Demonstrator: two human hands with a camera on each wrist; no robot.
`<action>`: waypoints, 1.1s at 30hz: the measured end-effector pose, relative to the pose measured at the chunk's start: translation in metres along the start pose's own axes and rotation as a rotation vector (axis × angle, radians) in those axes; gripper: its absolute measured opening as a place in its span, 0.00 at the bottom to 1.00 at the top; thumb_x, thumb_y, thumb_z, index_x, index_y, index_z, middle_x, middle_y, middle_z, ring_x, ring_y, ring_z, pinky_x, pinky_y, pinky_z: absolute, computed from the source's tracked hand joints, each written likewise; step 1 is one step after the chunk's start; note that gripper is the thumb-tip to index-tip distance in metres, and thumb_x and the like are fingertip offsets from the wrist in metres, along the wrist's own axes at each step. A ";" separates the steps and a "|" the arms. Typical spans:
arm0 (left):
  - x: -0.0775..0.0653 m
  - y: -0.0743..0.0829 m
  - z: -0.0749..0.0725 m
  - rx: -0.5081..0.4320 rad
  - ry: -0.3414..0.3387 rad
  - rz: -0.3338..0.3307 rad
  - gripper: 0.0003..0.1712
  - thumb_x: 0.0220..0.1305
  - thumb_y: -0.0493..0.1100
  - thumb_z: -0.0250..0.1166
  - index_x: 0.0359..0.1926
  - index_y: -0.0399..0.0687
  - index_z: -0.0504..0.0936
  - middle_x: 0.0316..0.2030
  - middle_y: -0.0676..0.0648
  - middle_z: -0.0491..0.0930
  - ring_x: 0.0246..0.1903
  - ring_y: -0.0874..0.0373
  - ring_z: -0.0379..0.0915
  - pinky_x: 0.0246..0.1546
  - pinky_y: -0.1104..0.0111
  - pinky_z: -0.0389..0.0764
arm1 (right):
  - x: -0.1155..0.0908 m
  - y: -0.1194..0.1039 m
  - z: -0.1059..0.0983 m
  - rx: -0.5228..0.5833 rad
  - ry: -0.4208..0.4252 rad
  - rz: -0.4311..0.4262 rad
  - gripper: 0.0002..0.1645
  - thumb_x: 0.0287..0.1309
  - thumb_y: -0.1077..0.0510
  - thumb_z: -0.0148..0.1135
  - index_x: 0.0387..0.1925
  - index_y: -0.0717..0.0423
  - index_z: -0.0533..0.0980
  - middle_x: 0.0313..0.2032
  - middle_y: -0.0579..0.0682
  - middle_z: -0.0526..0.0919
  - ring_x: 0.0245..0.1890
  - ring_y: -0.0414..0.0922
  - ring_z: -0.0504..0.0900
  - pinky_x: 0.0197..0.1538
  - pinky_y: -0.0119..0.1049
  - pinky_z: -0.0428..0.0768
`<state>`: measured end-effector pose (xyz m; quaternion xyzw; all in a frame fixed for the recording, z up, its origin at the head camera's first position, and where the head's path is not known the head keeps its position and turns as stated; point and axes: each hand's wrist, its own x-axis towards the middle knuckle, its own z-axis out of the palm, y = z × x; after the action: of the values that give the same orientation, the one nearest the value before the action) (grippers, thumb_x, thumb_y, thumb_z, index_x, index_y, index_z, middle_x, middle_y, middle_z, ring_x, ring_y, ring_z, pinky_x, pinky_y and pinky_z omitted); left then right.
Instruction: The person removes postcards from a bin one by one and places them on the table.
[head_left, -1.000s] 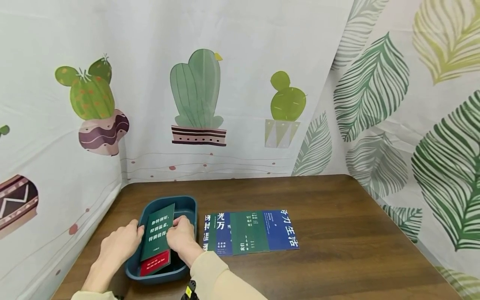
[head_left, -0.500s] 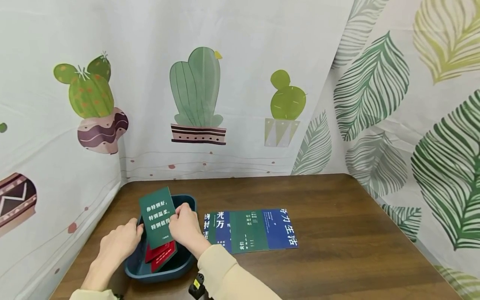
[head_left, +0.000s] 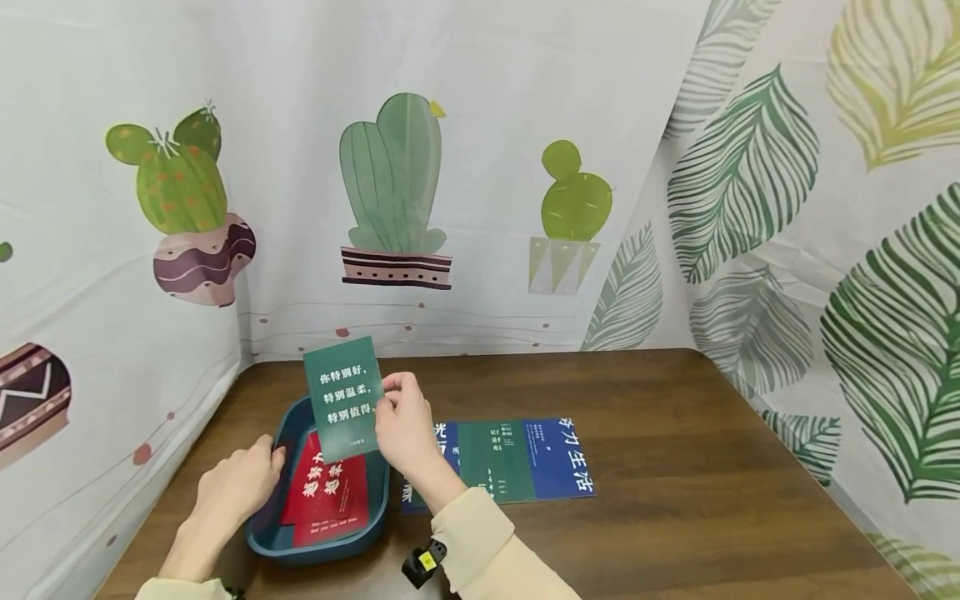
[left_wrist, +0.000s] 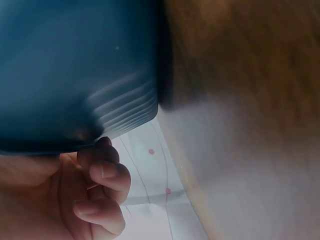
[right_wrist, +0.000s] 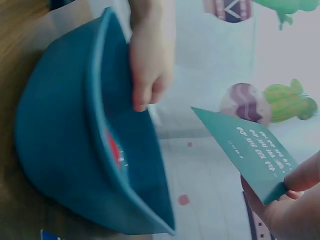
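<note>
My right hand [head_left: 411, 429] pinches a green card [head_left: 347, 408] with white lettering by its right edge. The card is held up above the far part of a blue plastic bin [head_left: 318, 555]. In the right wrist view thumb and fingers grip one corner of the green card [right_wrist: 252, 150], well apart from the bin [right_wrist: 60, 120]. My left hand [head_left: 234, 487] holds the bin's left rim; in the left wrist view its curled fingers [left_wrist: 107, 175] lie against the rim and outer wall. Several red cards [head_left: 333, 500] with white lettering lie overlapping inside the bin.
Right of the bin, a row of overlapping blue and green cards [head_left: 495, 462] lies on the brown wooden table [head_left: 675, 467]. My right forearm passes over the row's left end. A printed curtain [head_left: 495, 150] with cacti and leaves hangs behind the table and along its sides.
My right hand has lifted the green card out of the bin, up and to the right, uncovering the red cards. The left hand stays at the rim.
</note>
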<state>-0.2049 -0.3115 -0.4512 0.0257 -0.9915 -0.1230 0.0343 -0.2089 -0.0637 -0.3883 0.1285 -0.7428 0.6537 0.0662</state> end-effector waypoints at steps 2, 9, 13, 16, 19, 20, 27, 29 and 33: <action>-0.001 0.000 -0.001 -0.001 0.000 0.002 0.23 0.71 0.49 0.51 0.48 0.30 0.72 0.37 0.24 0.77 0.34 0.27 0.76 0.28 0.39 0.74 | -0.001 -0.004 -0.005 0.034 0.016 0.000 0.11 0.67 0.68 0.48 0.49 0.56 0.68 0.29 0.48 0.81 0.22 0.38 0.74 0.24 0.32 0.70; 0.000 -0.001 0.001 0.005 -0.013 -0.005 0.25 0.71 0.50 0.52 0.51 0.29 0.71 0.38 0.24 0.77 0.35 0.27 0.76 0.30 0.38 0.74 | -0.003 -0.011 -0.023 0.120 0.032 0.011 0.25 0.58 0.75 0.52 0.55 0.57 0.69 0.31 0.49 0.81 0.29 0.41 0.82 0.31 0.34 0.79; 0.000 -0.001 0.002 0.005 0.007 0.006 0.24 0.71 0.50 0.52 0.50 0.30 0.72 0.38 0.24 0.77 0.34 0.26 0.75 0.30 0.38 0.74 | -0.002 -0.009 -0.038 0.169 0.049 0.028 0.27 0.55 0.76 0.54 0.56 0.58 0.70 0.34 0.51 0.80 0.31 0.43 0.82 0.32 0.37 0.81; -0.001 -0.001 0.001 0.002 0.016 0.009 0.23 0.71 0.50 0.52 0.49 0.30 0.72 0.37 0.24 0.78 0.34 0.26 0.76 0.29 0.38 0.74 | -0.002 -0.006 -0.052 0.199 0.050 0.043 0.23 0.57 0.74 0.56 0.55 0.60 0.72 0.37 0.52 0.79 0.33 0.44 0.83 0.33 0.38 0.82; -0.003 -0.002 0.000 -0.002 0.015 0.009 0.23 0.71 0.49 0.53 0.49 0.30 0.72 0.36 0.24 0.78 0.33 0.26 0.76 0.29 0.39 0.74 | -0.003 -0.003 -0.064 0.214 0.062 0.051 0.18 0.59 0.72 0.57 0.52 0.62 0.73 0.38 0.55 0.79 0.32 0.44 0.83 0.33 0.39 0.82; -0.003 -0.003 0.000 -0.003 0.014 0.009 0.22 0.71 0.49 0.52 0.48 0.30 0.72 0.36 0.25 0.78 0.33 0.26 0.76 0.28 0.39 0.74 | -0.003 -0.002 -0.069 0.219 0.070 0.048 0.17 0.59 0.72 0.57 0.51 0.63 0.73 0.38 0.56 0.80 0.32 0.45 0.83 0.33 0.39 0.82; -0.002 -0.003 0.003 -0.002 0.020 0.015 0.22 0.71 0.49 0.53 0.48 0.30 0.72 0.35 0.26 0.78 0.33 0.28 0.76 0.28 0.40 0.74 | -0.001 0.010 -0.109 0.148 0.120 0.026 0.09 0.63 0.71 0.54 0.45 0.68 0.73 0.37 0.60 0.79 0.32 0.45 0.81 0.34 0.39 0.80; -0.002 -0.002 0.003 -0.001 0.025 0.013 0.22 0.70 0.49 0.53 0.48 0.30 0.73 0.35 0.26 0.78 0.32 0.28 0.76 0.29 0.39 0.74 | 0.000 0.014 -0.122 0.113 0.122 0.029 0.08 0.65 0.71 0.53 0.45 0.68 0.72 0.37 0.60 0.80 0.32 0.45 0.82 0.34 0.39 0.80; -0.002 -0.002 0.003 0.002 0.024 0.008 0.23 0.70 0.49 0.53 0.49 0.29 0.72 0.36 0.25 0.78 0.33 0.28 0.76 0.30 0.39 0.74 | -0.001 0.021 -0.146 0.055 0.129 0.045 0.07 0.66 0.70 0.53 0.45 0.67 0.72 0.35 0.60 0.82 0.30 0.48 0.83 0.32 0.41 0.81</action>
<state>-0.2031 -0.3132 -0.4544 0.0233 -0.9912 -0.1214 0.0469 -0.2242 0.0826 -0.3885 0.0713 -0.7213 0.6822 0.0959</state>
